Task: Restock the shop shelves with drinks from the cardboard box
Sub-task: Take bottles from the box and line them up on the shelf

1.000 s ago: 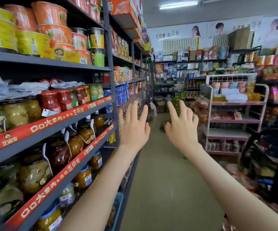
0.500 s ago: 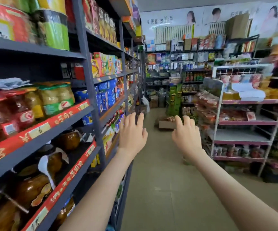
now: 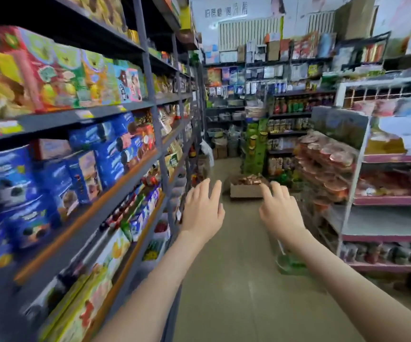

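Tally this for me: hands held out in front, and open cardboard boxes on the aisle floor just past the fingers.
Hands: 2, left hand and right hand, both empty.
Open cardboard box: 1.
Total: 3.

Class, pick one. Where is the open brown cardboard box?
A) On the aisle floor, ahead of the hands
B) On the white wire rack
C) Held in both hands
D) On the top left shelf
A: the open brown cardboard box sits on the grey aisle floor, beyond the empty left hand and right hand.
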